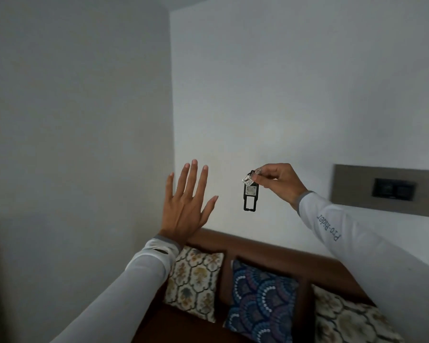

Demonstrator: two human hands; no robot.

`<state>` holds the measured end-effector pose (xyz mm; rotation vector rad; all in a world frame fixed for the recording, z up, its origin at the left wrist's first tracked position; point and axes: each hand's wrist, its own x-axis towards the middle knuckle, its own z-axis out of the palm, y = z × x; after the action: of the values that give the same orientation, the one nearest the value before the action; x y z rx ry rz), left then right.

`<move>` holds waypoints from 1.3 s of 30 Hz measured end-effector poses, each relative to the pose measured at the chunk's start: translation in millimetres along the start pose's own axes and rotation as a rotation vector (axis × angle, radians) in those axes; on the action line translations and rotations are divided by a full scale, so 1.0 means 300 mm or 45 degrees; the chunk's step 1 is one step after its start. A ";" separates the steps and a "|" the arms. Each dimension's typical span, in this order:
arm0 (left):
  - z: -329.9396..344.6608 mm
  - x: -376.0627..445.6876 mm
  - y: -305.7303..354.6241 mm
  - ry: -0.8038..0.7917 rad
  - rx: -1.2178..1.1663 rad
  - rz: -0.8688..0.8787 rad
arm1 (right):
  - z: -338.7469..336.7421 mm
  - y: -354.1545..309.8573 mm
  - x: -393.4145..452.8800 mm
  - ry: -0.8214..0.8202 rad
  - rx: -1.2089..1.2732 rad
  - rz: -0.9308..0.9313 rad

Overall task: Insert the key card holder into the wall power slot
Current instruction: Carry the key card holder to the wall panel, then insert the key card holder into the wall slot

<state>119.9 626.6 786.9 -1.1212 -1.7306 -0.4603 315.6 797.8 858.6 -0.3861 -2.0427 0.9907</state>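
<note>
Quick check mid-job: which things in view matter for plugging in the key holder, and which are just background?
For the job:
- key card holder, dangling from the right hand
- dark wall panel, possibly the slot

Background:
- left hand, open, empty
- floral cushion
- blue cushion
- wooden bench

The top of the key card holder (251,196) is covered by the fingertips (257,179) of the right hand (278,182), so the held part cannot be made out. The markings on the dark switch plate (393,189) are too small and dim to be read, and its grey panel (352,186) is cut off by the right edge. The pale patterned cushion (352,320) is cut by the lower edge and partly hidden behind the right sleeve (372,256). Both arms are cut off by the frame.
</note>
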 end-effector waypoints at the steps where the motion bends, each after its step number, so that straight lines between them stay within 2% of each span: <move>1: 0.022 0.020 0.047 -0.001 -0.016 0.019 | -0.053 0.021 -0.007 0.026 -0.009 0.018; 11: 0.280 0.276 0.691 0.055 -0.272 0.224 | -0.658 0.314 -0.092 0.290 -0.101 0.195; 22: 0.686 0.562 1.273 0.103 -0.513 0.247 | -1.194 0.674 0.054 0.461 -0.249 0.288; 29: 0.874 0.702 1.536 0.145 -0.542 0.322 | -1.437 0.843 0.133 0.444 -0.350 0.279; 39: 1.055 0.862 1.775 0.167 -0.390 0.332 | -1.741 1.091 0.289 0.392 -0.363 0.269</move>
<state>380.6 1245.2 775.1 -1.4786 -1.4054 -0.6346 645.6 1325.2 843.9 -0.8651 -1.8865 0.7077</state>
